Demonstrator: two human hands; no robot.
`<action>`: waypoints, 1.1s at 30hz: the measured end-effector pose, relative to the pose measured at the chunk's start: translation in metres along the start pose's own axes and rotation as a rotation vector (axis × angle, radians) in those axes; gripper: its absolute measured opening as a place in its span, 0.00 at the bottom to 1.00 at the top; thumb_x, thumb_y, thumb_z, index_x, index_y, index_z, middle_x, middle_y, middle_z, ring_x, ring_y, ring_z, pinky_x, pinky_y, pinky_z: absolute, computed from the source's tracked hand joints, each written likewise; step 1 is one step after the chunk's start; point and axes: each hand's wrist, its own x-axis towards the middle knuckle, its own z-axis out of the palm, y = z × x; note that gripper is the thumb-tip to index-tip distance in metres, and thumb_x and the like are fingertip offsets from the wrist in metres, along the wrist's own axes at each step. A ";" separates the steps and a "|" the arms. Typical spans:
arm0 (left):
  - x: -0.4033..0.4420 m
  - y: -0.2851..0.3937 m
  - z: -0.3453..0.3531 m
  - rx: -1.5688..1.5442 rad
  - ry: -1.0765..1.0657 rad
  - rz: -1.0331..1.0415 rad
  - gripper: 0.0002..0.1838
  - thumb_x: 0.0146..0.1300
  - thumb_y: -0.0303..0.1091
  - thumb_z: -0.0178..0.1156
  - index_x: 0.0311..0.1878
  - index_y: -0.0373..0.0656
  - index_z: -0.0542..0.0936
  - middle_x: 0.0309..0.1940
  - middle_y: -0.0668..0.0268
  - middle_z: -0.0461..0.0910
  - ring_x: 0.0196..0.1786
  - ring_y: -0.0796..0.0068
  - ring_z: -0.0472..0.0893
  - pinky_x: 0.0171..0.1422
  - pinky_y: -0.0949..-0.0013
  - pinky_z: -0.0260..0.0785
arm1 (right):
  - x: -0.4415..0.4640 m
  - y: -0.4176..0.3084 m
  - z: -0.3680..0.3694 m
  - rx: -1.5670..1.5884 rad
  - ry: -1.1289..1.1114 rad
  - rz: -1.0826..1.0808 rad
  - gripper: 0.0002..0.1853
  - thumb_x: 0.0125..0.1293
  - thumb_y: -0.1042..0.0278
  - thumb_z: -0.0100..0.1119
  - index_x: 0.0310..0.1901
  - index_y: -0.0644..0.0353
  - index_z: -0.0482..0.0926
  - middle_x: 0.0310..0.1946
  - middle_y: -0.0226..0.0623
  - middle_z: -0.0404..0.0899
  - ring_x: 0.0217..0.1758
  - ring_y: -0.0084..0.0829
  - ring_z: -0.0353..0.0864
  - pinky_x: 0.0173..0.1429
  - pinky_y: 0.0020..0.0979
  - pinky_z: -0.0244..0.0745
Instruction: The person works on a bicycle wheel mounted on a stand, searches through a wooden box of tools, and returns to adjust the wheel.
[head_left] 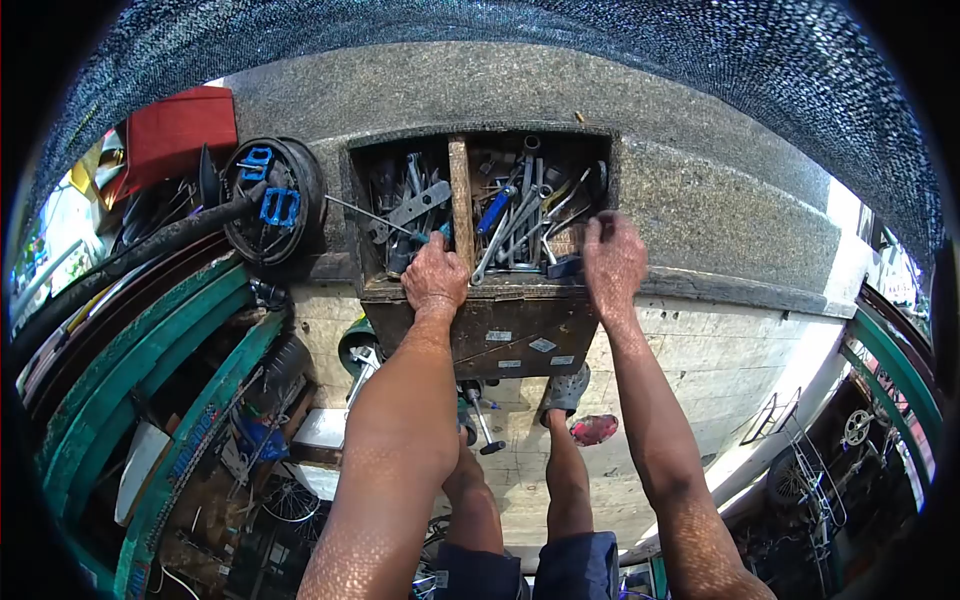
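Note:
A wooden toolbox (460,190) with a divider stands before me, full of metal tools on both sides. My left hand (436,275) is closed at the front of its left compartment, around the teal handle of a screwdriver (368,215). The long shaft points left over the box's side. Beside that hand lies a grey flat metal tool with holes (418,205). My right hand (613,262) is at the box's front right corner, slightly blurred, its fingers curled; what they grip is hidden. Several wrenches (520,225) and a blue-handled tool (494,212) fill the right compartment.
Blue pedals (280,206) lie in a round black container (240,235) to the left, near a red box (180,135). Green racks (150,370) hold parts at lower left. Bicycle parts (815,490) are at lower right. Dark mesh (480,25) hangs overhead.

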 end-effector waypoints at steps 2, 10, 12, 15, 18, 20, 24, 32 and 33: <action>-0.001 -0.002 0.000 -0.008 0.009 0.008 0.10 0.56 0.35 0.52 0.41 0.48 0.74 0.33 0.54 0.82 0.35 0.41 0.79 0.38 0.44 0.70 | 0.002 0.007 0.009 -0.087 0.171 0.035 0.20 0.60 0.53 0.61 0.44 0.63 0.82 0.35 0.44 0.85 0.38 0.45 0.83 0.43 0.39 0.77; -0.001 0.005 -0.001 0.000 -0.015 -0.007 0.10 0.56 0.35 0.52 0.42 0.48 0.74 0.33 0.55 0.82 0.35 0.41 0.80 0.39 0.45 0.71 | 0.022 0.010 0.020 -0.209 0.094 0.450 0.25 0.58 0.43 0.59 0.40 0.61 0.82 0.35 0.49 0.84 0.39 0.47 0.84 0.45 0.43 0.78; -0.001 0.005 -0.001 0.007 -0.008 -0.015 0.11 0.56 0.35 0.52 0.42 0.49 0.75 0.33 0.55 0.82 0.35 0.41 0.80 0.38 0.45 0.71 | 0.024 0.017 0.027 -0.258 0.085 0.440 0.27 0.58 0.41 0.58 0.40 0.62 0.82 0.35 0.49 0.85 0.40 0.48 0.84 0.46 0.42 0.79; -0.003 0.005 0.001 -0.009 0.021 -0.002 0.12 0.55 0.35 0.52 0.42 0.48 0.75 0.32 0.56 0.82 0.32 0.42 0.80 0.35 0.46 0.72 | 0.027 0.025 0.031 -0.285 0.072 0.391 0.28 0.58 0.41 0.57 0.42 0.64 0.83 0.37 0.50 0.85 0.42 0.50 0.84 0.47 0.42 0.80; -0.004 0.000 0.000 -0.036 0.040 0.026 0.13 0.54 0.35 0.53 0.44 0.46 0.76 0.35 0.54 0.82 0.33 0.44 0.80 0.36 0.47 0.72 | 0.023 0.016 0.027 -0.249 0.050 0.421 0.29 0.58 0.41 0.56 0.42 0.64 0.83 0.37 0.52 0.85 0.43 0.51 0.84 0.48 0.43 0.80; 0.004 0.003 -0.015 -0.084 -0.007 0.033 0.15 0.55 0.35 0.53 0.46 0.45 0.76 0.39 0.53 0.82 0.36 0.44 0.81 0.38 0.49 0.73 | 0.031 0.006 0.026 -0.225 0.088 0.428 0.29 0.58 0.41 0.56 0.41 0.65 0.84 0.38 0.52 0.85 0.44 0.51 0.84 0.48 0.43 0.80; -0.014 -0.014 -0.037 -0.265 0.479 0.091 0.24 0.56 0.39 0.57 0.54 0.37 0.73 0.50 0.47 0.76 0.47 0.45 0.79 0.48 0.52 0.73 | 0.028 0.013 0.026 -0.274 0.046 0.481 0.30 0.58 0.40 0.55 0.39 0.67 0.84 0.38 0.54 0.85 0.44 0.52 0.84 0.49 0.44 0.79; 0.044 -0.015 -0.036 -0.076 -0.024 -0.141 0.48 0.49 0.47 0.72 0.67 0.29 0.61 0.54 0.43 0.70 0.56 0.47 0.75 0.58 0.52 0.72 | 0.032 0.018 0.030 -0.259 0.009 0.502 0.35 0.57 0.36 0.53 0.41 0.68 0.84 0.41 0.59 0.83 0.46 0.56 0.82 0.52 0.46 0.77; 0.044 -0.014 -0.037 -0.034 -0.061 -0.140 0.49 0.48 0.48 0.73 0.67 0.29 0.61 0.53 0.43 0.72 0.55 0.47 0.76 0.58 0.52 0.73 | 0.032 0.018 0.029 -0.263 0.013 0.507 0.35 0.57 0.36 0.53 0.42 0.68 0.84 0.41 0.59 0.83 0.47 0.56 0.82 0.52 0.47 0.77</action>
